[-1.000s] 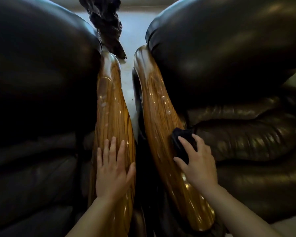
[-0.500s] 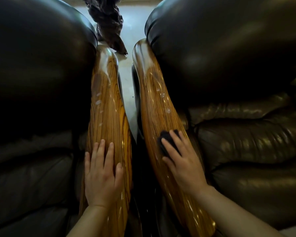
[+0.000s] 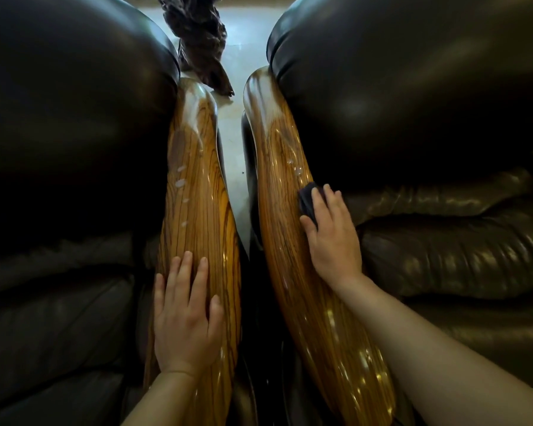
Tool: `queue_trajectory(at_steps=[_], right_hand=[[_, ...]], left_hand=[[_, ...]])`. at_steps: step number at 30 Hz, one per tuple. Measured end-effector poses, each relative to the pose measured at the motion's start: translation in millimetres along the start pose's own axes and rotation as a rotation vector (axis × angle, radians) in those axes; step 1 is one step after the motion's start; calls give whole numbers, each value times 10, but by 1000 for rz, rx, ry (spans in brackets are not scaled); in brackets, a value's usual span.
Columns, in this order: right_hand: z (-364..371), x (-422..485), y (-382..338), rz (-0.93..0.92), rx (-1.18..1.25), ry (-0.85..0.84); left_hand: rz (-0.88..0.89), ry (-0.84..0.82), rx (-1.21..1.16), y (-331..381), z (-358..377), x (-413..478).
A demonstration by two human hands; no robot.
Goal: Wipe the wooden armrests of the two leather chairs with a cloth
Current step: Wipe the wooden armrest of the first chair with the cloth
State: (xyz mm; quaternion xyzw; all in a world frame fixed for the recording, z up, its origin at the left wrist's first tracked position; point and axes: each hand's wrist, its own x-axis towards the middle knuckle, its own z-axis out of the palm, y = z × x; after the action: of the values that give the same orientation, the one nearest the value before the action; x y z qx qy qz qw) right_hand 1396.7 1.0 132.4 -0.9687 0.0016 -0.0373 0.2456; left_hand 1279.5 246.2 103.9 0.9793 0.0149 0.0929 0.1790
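Two glossy striped wooden armrests run side by side between two dark leather chairs. My right hand (image 3: 333,238) presses a small dark cloth (image 3: 307,200) onto the inner edge of the right armrest (image 3: 290,241), beside the right chair's seat cushion. Only a corner of the cloth shows past my fingers. Wet droplets lie on that armrest just above the cloth. My left hand (image 3: 185,315) rests flat, fingers spread, on the lower part of the left armrest (image 3: 197,210), which carries droplets and a pale wet smear near its top.
The left chair (image 3: 68,133) and right chair (image 3: 413,103) bulge high on both sides. A narrow strip of pale floor (image 3: 237,167) shows between the armrests. A dark gnarled wooden object (image 3: 197,35) stands on the floor beyond them.
My right hand slid the cloth up the right armrest and back toward its inner edge near the cushion. My left hand stayed flat on the left armrest, shifting only slightly.
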Motion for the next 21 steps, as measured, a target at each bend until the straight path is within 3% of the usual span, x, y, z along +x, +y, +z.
queue_trajectory(at_steps=[7,12,18,21], right_hand=[[111,-837,160,-136,-145,1],[118,-240,-82,84,-96,22],[112,-577,88,-365,-214,-87],[99,-372,161,-307,-204,-79]], left_hand=[[-3,-19,-8,-4,-2,7],[-14,-42,-4,41,-40,16],[-8,-61,-41,59,-145,299],[72,-64,-37,73,-79,357]])
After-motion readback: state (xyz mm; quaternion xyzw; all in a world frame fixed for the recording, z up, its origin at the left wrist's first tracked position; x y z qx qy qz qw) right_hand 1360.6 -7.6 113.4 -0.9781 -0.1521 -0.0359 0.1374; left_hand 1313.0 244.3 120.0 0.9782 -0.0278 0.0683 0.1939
